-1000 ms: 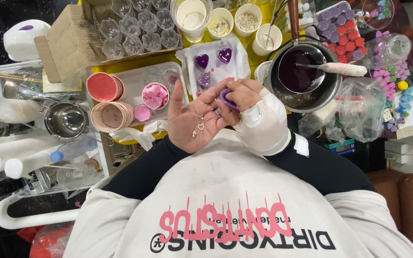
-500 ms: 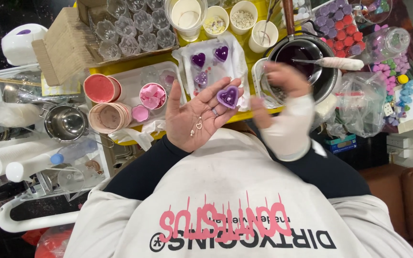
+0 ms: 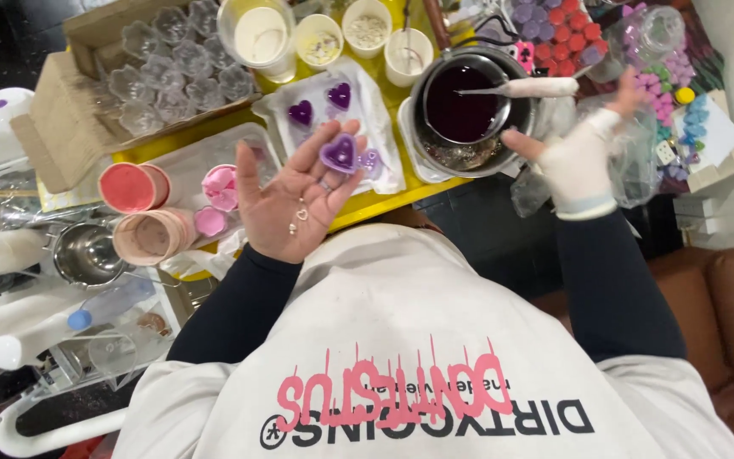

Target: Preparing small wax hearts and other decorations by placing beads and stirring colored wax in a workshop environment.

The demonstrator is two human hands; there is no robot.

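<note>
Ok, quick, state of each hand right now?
Left hand: open, palm up, purple heart-shaped cup resting on its fingers.
Right hand: open, empty, by the pot.

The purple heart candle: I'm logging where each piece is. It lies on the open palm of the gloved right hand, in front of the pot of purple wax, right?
Not the gloved right hand. The head view shows the purple heart candle on the fingers of the open bare left hand, in front of the pot of purple wax.
</note>
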